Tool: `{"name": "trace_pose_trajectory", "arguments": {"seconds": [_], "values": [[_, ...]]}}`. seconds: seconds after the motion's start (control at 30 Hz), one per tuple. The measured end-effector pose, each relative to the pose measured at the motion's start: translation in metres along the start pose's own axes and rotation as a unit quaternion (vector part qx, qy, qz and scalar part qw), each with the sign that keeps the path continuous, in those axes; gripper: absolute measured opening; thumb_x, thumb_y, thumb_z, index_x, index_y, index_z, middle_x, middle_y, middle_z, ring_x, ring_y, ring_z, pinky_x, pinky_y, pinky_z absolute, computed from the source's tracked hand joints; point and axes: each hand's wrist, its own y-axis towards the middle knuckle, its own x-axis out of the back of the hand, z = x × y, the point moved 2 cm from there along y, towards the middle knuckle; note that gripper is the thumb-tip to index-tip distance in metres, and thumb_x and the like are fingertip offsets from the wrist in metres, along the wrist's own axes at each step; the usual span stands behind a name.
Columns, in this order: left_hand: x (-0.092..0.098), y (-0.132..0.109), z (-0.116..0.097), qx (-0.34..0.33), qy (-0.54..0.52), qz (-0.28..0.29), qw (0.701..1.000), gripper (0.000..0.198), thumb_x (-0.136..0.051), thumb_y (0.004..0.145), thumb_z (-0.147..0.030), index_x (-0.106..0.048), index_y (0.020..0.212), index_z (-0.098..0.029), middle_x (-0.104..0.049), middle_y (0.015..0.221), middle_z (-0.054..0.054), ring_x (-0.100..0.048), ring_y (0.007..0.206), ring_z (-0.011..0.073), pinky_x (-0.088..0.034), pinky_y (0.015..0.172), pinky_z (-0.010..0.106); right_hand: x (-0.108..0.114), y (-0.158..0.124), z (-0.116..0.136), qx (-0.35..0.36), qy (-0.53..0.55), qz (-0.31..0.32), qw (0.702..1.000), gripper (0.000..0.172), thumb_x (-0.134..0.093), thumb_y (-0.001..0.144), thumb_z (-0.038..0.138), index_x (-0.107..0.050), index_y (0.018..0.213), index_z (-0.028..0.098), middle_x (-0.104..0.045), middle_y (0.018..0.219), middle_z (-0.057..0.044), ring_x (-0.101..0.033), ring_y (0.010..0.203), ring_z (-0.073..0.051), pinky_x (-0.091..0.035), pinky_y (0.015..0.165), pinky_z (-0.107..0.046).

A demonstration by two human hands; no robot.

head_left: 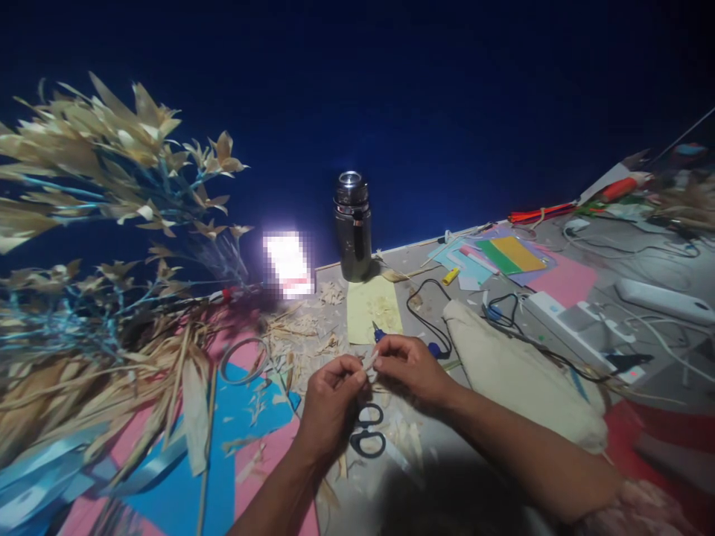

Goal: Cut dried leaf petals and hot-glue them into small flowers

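My left hand (pixel 331 398) and my right hand (pixel 410 366) meet at the middle of the table, both pinching a small pale strip of dried leaf (pixel 369 362) between fingertips. Black-handled scissors (pixel 367 432) lie on the table just below my hands. A yellow sheet (pixel 372 307) scattered with leaf scraps lies just beyond them.
Dried-leaf stems with blue ribbon (pixel 106 193) fill the left. Pink and blue paper (pixel 184 476), a tape roll (pixel 244 360), a metal flask (pixel 352 225), a beige cloth bag (pixel 519 376), coloured sheets (pixel 506 257), a white power strip (pixel 581 331) and cables lie around.
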Motion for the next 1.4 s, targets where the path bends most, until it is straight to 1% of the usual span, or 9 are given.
{"name": "trace_pose_trajectory", "arguments": {"seconds": [0.2, 0.3, 0.4, 0.6, 0.97, 1.17, 1.27, 1.33, 1.4], "values": [[-0.006, -0.004, -0.001, 0.033, -0.035, 0.038, 0.998, 0.025, -0.086, 0.076, -0.031, -0.070, 0.086, -0.015, -0.068, 0.067, 0.002, -0.060, 0.062, 0.0128, -0.045, 0.062, 0.024, 0.001, -0.001, 0.001, 0.021, -0.021, -0.018, 0.999, 0.016, -0.073, 0.075, 0.032, -0.065, 0.074, 0.018, -0.061, 0.067, 0.002, -0.050, 0.061, -0.012, -0.037, 0.059, -0.026], [-0.008, -0.006, -0.005, 0.053, -0.072, 0.032, 0.995, 0.026, -0.086, 0.073, -0.027, -0.072, 0.090, -0.015, -0.071, 0.075, 0.004, -0.063, 0.066, 0.0138, -0.049, 0.067, 0.026, 0.001, -0.002, 0.001, 0.020, -0.019, -0.037, 0.999, 0.014, -0.071, 0.074, 0.031, -0.064, 0.072, 0.018, -0.059, 0.066, 0.003, -0.049, 0.060, -0.012, -0.037, 0.059, -0.026], [-0.009, -0.006, -0.005, 0.051, -0.080, 0.022, 0.995, 0.029, -0.086, 0.072, -0.030, -0.073, 0.092, -0.015, -0.072, 0.077, 0.005, -0.064, 0.067, 0.0149, -0.051, 0.068, 0.028, 0.000, -0.003, 0.004, 0.018, -0.037, -0.050, 0.998, 0.015, -0.070, 0.073, 0.031, -0.063, 0.071, 0.018, -0.058, 0.064, 0.003, -0.048, 0.059, -0.012, -0.036, 0.057, -0.026], [-0.003, -0.003, 0.002, 0.012, 0.018, -0.030, 0.999, 0.025, -0.089, 0.072, -0.034, -0.072, 0.076, -0.015, -0.067, 0.063, 0.002, -0.060, 0.059, 0.0139, -0.046, 0.059, 0.026, -0.005, -0.006, 0.010, 0.044, -0.084, -0.046, 0.994, 0.016, -0.067, 0.073, 0.033, -0.063, 0.070, 0.019, -0.055, 0.061, 0.004, -0.047, 0.058, -0.012, -0.036, 0.057, -0.026], [0.001, -0.002, 0.000, -0.007, 0.066, -0.010, 0.998, 0.022, -0.087, 0.074, -0.033, -0.075, 0.072, -0.016, -0.067, 0.063, 0.002, -0.059, 0.060, 0.0145, -0.045, 0.060, 0.027, -0.008, -0.008, 0.007, 0.046, -0.060, -0.062, 0.995, 0.014, -0.066, 0.071, 0.032, -0.061, 0.068, 0.020, -0.055, 0.062, 0.004, -0.047, 0.059, -0.012, -0.038, 0.059, -0.026], [-0.001, -0.002, -0.016, -0.100, 0.177, 0.002, 0.979, 0.014, -0.079, 0.078, -0.027, -0.076, 0.068, -0.018, -0.068, 0.069, 0.003, -0.061, 0.067, 0.0169, -0.047, 0.066, 0.029, -0.009, -0.007, 0.005, 0.029, -0.026, -0.053, 0.998, 0.014, -0.068, 0.070, 0.032, -0.061, 0.067, 0.019, -0.054, 0.062, 0.004, -0.046, 0.059, -0.013, -0.038, 0.059, -0.026], [-0.003, -0.003, -0.023, -0.132, 0.205, 0.004, 0.970, 0.013, -0.077, 0.078, -0.025, -0.077, 0.066, -0.019, -0.069, 0.069, 0.004, -0.062, 0.068, 0.0185, -0.048, 0.068, 0.031, -0.008, -0.008, 0.005, 0.031, -0.022, -0.051, 0.998, 0.015, -0.068, 0.070, 0.032, -0.061, 0.068, 0.019, -0.055, 0.062, 0.003, -0.046, 0.059, -0.013, -0.037, 0.058, -0.026], [-0.004, -0.003, -0.025, -0.133, 0.208, 0.006, 0.969, 0.012, -0.077, 0.079, -0.025, -0.078, 0.068, -0.019, -0.071, 0.071, 0.005, -0.064, 0.070, 0.0198, -0.049, 0.070, 0.032, -0.007, -0.009, 0.007, 0.036, -0.029, -0.047, 0.998, 0.015, -0.069, 0.071, 0.032, -0.061, 0.069, 0.019, -0.055, 0.063, 0.003, -0.046, 0.059, -0.013, -0.037, 0.058, -0.026], [-0.003, -0.003, -0.023, -0.111, 0.203, 0.011, 0.973, 0.012, -0.078, 0.080, -0.027, -0.080, 0.071, -0.019, -0.073, 0.074, 0.006, -0.067, 0.073, 0.0208, -0.051, 0.072, 0.033, -0.006, -0.009, 0.009, 0.046, -0.039, -0.051, 0.997, 0.015, -0.069, 0.072, 0.032, -0.062, 0.069, 0.019, -0.056, 0.062, 0.003, -0.046, 0.059, -0.013, -0.037, 0.058, -0.026]]}}
